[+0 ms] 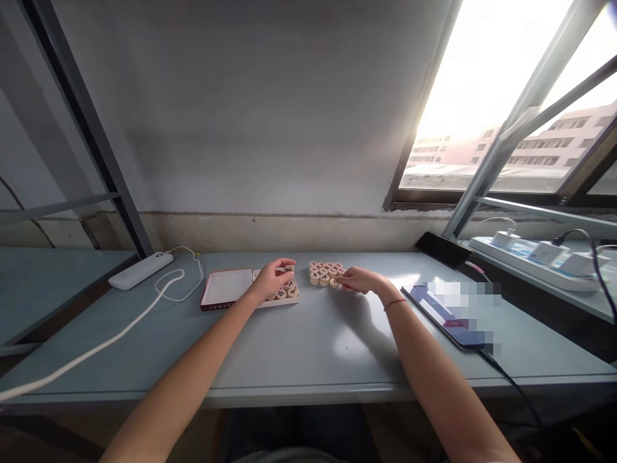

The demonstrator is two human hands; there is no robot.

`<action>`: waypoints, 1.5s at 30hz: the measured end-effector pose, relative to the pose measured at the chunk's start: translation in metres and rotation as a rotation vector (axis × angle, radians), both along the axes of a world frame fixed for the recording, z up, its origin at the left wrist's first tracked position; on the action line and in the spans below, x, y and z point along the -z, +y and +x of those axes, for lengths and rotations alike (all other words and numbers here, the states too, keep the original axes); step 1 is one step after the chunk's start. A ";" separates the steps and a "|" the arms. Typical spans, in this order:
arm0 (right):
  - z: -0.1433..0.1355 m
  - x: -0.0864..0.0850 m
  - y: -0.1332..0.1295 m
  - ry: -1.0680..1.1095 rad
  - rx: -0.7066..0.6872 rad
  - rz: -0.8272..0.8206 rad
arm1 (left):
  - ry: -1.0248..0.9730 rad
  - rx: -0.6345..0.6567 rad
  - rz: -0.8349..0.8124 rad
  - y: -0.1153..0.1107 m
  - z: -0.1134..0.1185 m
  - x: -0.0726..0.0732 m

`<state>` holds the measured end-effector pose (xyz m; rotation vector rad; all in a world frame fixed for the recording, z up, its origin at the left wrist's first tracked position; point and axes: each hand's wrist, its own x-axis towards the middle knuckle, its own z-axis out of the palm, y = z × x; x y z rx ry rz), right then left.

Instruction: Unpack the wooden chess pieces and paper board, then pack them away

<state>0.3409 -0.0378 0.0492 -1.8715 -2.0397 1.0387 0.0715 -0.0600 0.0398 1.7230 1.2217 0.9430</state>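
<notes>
Round wooden xiangqi pieces with painted characters stand in a close block (324,277) on the desk. At its near right corner, my right hand (362,281) pinches a piece (334,283) with closed fingers. Over the open box's tray (295,299), my left hand (270,280) is closed, thumb and fingers around a xiangqi piece (289,269). Several more pieces (286,292) lie inside that tray, part of which is hidden behind the left hand. The box's lid (227,287), white inside with a dark red edge, lies flat to the left of the tray.
A tablet-like device (446,318) with a lit screen lies on the right, cable attached. Behind it is a black object (443,247). A white power strip (535,263) with plugs sits farther right. Another white strip (141,270) and its cord (120,334) occupy the left.
</notes>
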 end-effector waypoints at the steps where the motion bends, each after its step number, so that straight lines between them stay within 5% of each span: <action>1: -0.005 -0.004 -0.003 0.043 -0.027 0.034 | -0.003 0.030 -0.005 -0.003 0.003 -0.001; 5: -0.031 -0.017 -0.021 0.305 -0.287 0.117 | -0.010 0.116 0.015 -0.014 0.013 -0.003; 8: -0.049 -0.022 -0.032 0.288 -0.360 0.180 | -0.002 0.141 0.021 -0.020 0.017 -0.005; 13: -0.050 -0.022 -0.030 0.304 -0.248 0.211 | 0.043 0.173 0.030 -0.023 0.018 -0.007; 19: -0.009 -0.010 -0.009 0.211 0.015 0.109 | 0.070 0.107 0.073 -0.015 0.014 -0.004; 26: 0.006 0.004 0.003 0.086 0.096 -0.054 | 0.104 0.137 0.055 -0.011 0.010 0.001; 40: -0.014 0.002 -0.006 -0.157 -0.023 0.106 | 0.202 0.084 0.123 -0.005 0.005 0.002; 45: -0.013 -0.003 -0.007 -0.220 -0.024 0.125 | 0.512 -0.097 0.272 0.010 -0.006 0.009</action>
